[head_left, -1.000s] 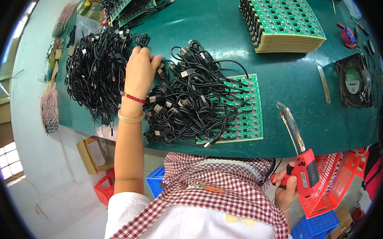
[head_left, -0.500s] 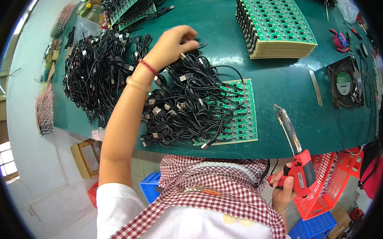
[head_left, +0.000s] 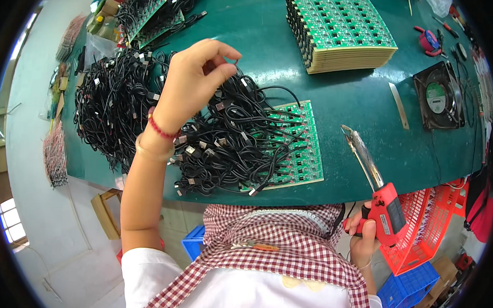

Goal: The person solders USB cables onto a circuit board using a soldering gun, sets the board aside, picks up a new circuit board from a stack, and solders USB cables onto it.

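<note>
My left hand (head_left: 192,79) is raised over the bunched black USB cables (head_left: 225,142), thumb and forefinger pinched on the thin end of a black cable (head_left: 236,63). Beneath that bunch lies a green circuit board panel (head_left: 313,145); several cable ends run onto its pads, while its left part is hidden. In my right hand (head_left: 364,242), at the table's front edge, is a red soldering gun (head_left: 386,213). Its metal tip points up and away, in the air to the right of the panel, touching nothing.
Left of my forearm lies a larger heap of black cables (head_left: 109,106). Stacked green panels (head_left: 343,27) stand at the back. To the right are a metal strip (head_left: 399,105), a black fan (head_left: 438,95) and cutters (head_left: 429,42). Red baskets (head_left: 417,230) sit below the table edge.
My left hand has drawn back toward me and left, with the cable end in its fingers. The soldering gun stays in my right hand, nearly still. The whole view has shifted slightly.
</note>
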A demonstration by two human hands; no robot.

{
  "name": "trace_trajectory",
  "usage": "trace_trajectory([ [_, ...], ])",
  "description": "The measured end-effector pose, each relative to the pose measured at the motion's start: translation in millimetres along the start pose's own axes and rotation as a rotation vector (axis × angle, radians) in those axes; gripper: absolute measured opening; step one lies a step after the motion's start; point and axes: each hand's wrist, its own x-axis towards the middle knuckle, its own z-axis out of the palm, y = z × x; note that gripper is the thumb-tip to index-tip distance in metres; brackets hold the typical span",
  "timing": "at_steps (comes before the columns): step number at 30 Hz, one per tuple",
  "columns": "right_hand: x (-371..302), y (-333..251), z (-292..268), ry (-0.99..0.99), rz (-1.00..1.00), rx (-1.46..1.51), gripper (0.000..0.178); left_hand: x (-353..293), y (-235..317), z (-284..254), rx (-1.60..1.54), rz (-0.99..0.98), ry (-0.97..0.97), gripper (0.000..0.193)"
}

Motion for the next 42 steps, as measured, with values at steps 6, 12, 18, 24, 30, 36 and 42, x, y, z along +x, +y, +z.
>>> trace_trajectory([
  [6,6,0,1,-0.005,0.007,-0.007,0.042,-25,50,15,-0.227,-0.145,0.034,0.016],
  [12,3,-2,-3,0.001,0.022,-0.006,0.045,-35,79,41,-0.238,0.031,-0.195,0.023],
  [18,-4,-3,-9,0.032,0.028,-0.011,0.045,-39,89,72,-0.248,0.055,-0.269,0.017],
  [24,-4,0,-12,0.028,0.027,-0.008,0.044,-46,90,89,-0.324,-0.073,-0.300,0.013],
  [30,-1,0,-11,0.012,0.009,-0.025,0.043,-55,89,101,-0.315,-0.117,-0.266,0.012],
  [36,1,0,-8,0.005,-0.001,-0.033,0.043,-61,85,105,-0.286,-0.097,-0.229,0.012],
  [42,-2,4,-13,0.014,0.023,-0.030,0.044,-64,83,107,-0.192,-0.049,-0.186,0.006],
])
